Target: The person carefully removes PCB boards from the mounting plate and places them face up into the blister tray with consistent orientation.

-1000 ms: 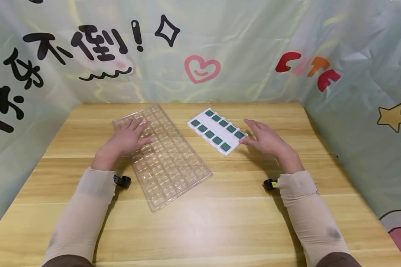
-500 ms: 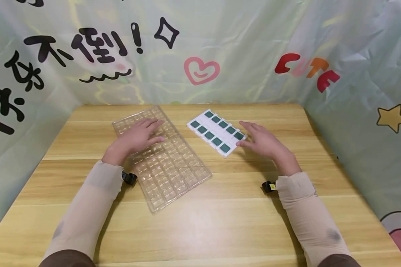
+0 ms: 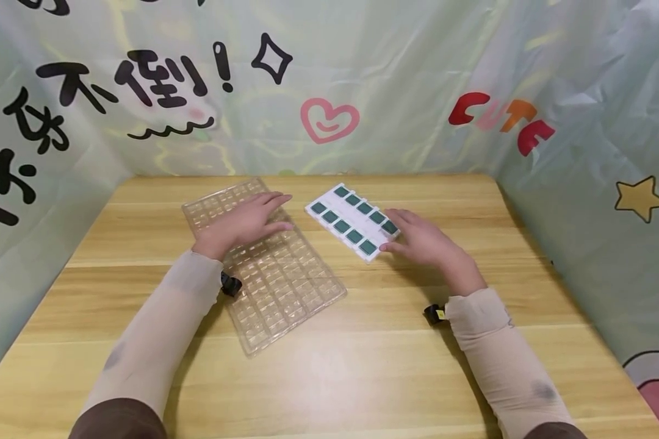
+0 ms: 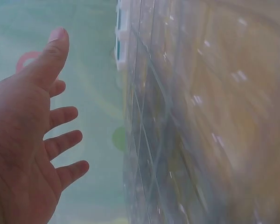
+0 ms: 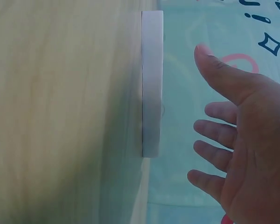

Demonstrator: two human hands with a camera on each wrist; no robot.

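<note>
While two hands [image 3: 241, 223] [image 3: 420, 239] hover, fingers [image 4: 63, 116] [image 5: 214, 132] parted and empty, one tray [image 3: 279, 283] and one ten-square panel [image 3: 353, 217] lie flat.

A gap separated the left hand [image 3: 247, 221] from the transparent plastic tray with gridded cells [image 3: 285, 286] spread beneath it. Between the two hands, a strip of pale wood-grain table [image 3: 337, 256] offered a passage, widening toward the body. The white rectangular panel with green squares [image 3: 354, 222] formed a low obstacle just below the right hand [image 3: 417, 238], with air between. Beyond both hands, the pale-green printed fabric wall [image 3: 395, 79] blocked forward reach.
</note>
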